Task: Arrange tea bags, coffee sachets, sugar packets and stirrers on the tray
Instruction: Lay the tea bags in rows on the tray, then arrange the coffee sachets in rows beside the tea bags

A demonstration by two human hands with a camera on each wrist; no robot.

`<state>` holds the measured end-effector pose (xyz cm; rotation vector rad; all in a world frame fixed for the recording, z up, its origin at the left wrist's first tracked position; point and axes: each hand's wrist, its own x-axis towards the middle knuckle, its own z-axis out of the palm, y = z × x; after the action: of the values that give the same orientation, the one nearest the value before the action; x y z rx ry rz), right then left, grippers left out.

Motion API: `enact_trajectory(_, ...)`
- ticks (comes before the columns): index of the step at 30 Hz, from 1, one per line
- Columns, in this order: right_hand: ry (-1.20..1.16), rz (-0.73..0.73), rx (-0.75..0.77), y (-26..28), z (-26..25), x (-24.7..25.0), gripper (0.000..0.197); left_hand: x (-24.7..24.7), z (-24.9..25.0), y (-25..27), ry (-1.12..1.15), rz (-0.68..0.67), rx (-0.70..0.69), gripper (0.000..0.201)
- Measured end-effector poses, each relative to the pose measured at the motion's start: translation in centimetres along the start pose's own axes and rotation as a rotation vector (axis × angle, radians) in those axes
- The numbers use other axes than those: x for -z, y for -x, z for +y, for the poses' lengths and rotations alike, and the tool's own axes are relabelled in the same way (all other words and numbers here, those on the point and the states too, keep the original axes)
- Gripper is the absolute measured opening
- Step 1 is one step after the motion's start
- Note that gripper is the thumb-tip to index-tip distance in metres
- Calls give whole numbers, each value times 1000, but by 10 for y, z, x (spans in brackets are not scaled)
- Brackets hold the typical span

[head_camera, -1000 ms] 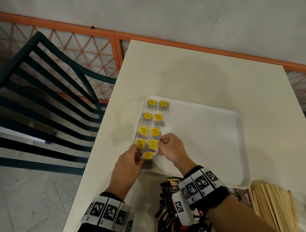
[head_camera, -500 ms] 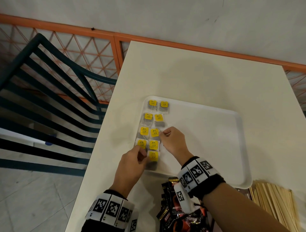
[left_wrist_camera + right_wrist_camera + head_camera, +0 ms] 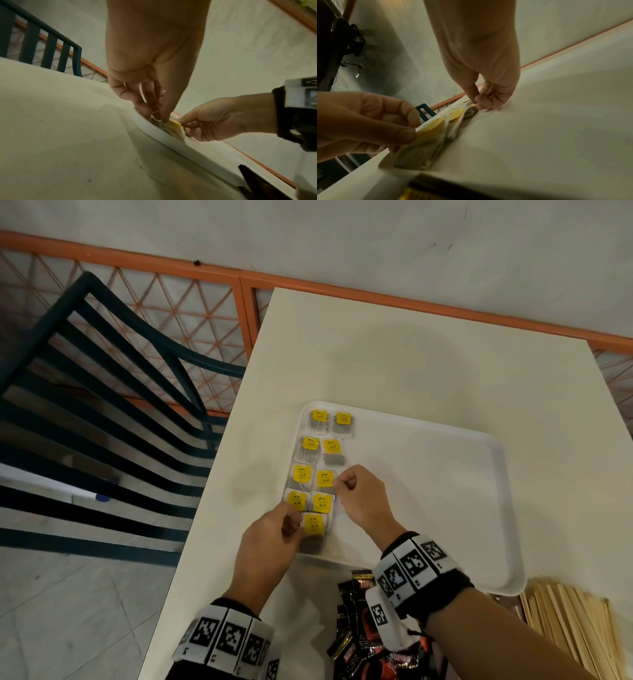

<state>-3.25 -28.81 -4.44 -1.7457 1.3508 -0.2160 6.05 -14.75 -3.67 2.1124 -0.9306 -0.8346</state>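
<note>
A white tray [image 3: 445,474] lies on the table. Two columns of tea bags with yellow tags [image 3: 320,416] fill its left side. My left hand [image 3: 296,523] pinches the nearest tea bag [image 3: 315,524] at its left edge, by the tray's near rim. In the right wrist view, the left hand [image 3: 414,129] holds that bag's yellow tag [image 3: 433,127]. My right hand [image 3: 339,481] pinches the right edge of the third-row tea bag [image 3: 325,478], with its fingertips [image 3: 476,104] down on the tray. Both hands meet over the tray rim [image 3: 171,139] in the left wrist view.
Black coffee sachets [image 3: 356,628] lie in a heap on the table near me, under my right wrist. A bundle of wooden stirrers [image 3: 575,628] lies at the near right. A dark slatted chair [image 3: 102,405] stands left of the table [image 3: 411,354].
My right hand has moved away from me, from the fourth-row tea bag to the third-row one. The left hand stays on the nearest tea bag, which has shifted slightly right.
</note>
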Motion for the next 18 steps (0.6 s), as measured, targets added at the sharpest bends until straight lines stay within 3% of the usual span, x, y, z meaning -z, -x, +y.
enact_trajectory(11,13,31,-1,7,-9,21,5,10,-5,1,2,13,-45,7)
enact_trajectory(18,-1,-3,66,69,10,84,4,23,-11,32,-42,-106,-96,14)
